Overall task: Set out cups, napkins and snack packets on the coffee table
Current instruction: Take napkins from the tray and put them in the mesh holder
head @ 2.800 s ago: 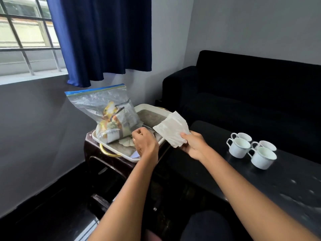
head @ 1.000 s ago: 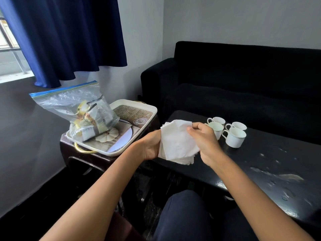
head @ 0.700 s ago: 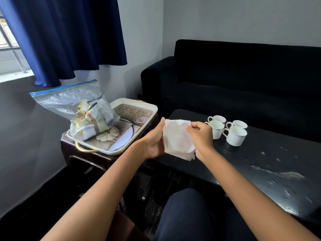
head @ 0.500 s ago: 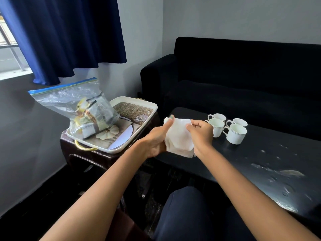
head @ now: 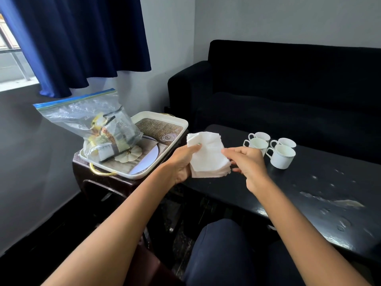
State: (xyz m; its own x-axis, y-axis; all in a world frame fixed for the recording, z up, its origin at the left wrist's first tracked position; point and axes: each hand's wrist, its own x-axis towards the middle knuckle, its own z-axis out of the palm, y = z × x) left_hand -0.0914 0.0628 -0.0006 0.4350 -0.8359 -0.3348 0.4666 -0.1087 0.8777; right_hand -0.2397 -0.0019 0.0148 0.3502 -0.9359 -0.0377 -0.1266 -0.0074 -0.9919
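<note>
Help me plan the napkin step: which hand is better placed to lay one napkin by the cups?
Probably the right hand. It is at the edge of the napkin stack on the side of the four cups on the coffee table. The left hand holds the stack on the tray side.

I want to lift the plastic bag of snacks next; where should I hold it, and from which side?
Judging by its pose, pinch the zip-lock bag at its blue sealed top edge, coming from above: that strip stands up free, while the packets weigh the bottom onto the tray.
</note>
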